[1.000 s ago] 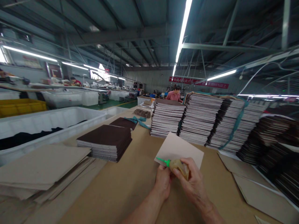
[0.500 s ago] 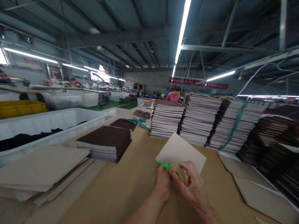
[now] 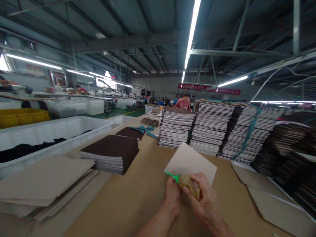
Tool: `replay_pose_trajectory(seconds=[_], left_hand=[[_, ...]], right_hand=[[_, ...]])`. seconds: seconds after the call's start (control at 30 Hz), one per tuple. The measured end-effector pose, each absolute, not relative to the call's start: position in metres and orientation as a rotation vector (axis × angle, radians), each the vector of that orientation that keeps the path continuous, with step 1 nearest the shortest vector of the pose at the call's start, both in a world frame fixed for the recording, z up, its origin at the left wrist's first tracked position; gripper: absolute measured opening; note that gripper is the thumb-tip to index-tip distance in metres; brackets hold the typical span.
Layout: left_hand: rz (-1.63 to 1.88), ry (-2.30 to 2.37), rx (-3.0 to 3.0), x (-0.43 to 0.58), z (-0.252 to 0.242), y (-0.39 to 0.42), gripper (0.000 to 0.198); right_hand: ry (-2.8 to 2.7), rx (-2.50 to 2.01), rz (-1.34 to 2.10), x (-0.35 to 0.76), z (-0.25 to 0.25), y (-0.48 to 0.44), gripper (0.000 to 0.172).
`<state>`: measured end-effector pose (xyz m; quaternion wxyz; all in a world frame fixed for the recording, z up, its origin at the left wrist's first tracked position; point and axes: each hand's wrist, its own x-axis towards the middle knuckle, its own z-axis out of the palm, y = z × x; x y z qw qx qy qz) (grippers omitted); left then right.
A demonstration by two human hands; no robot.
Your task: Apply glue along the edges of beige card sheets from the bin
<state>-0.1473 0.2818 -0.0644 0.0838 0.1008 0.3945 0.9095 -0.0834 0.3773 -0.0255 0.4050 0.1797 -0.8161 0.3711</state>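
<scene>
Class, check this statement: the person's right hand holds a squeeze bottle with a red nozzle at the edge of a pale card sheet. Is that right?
No. The head view shows the nozzle of the squeeze bottle in the right hand is green, not red. The rest holds: it sits at the edge of the pale card sheet.
</scene>
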Motion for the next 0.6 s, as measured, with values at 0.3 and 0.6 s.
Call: replay_pose_trajectory(seconds=[0.3,0.6], left_hand=[[2.711,1.157,0.197,-0.1459,-0.0649,0.2837,0.021],[2.713,1.104,0.226,-0.1458,-0.0649,0.284,0.023]], right_hand=[[-2.036,0.46,0.821,-0.0815,-0.0212,0.3783,0.024],[-2.028,0.476,0.701,-0.0791,-0.0195,0.3789,0.026]])
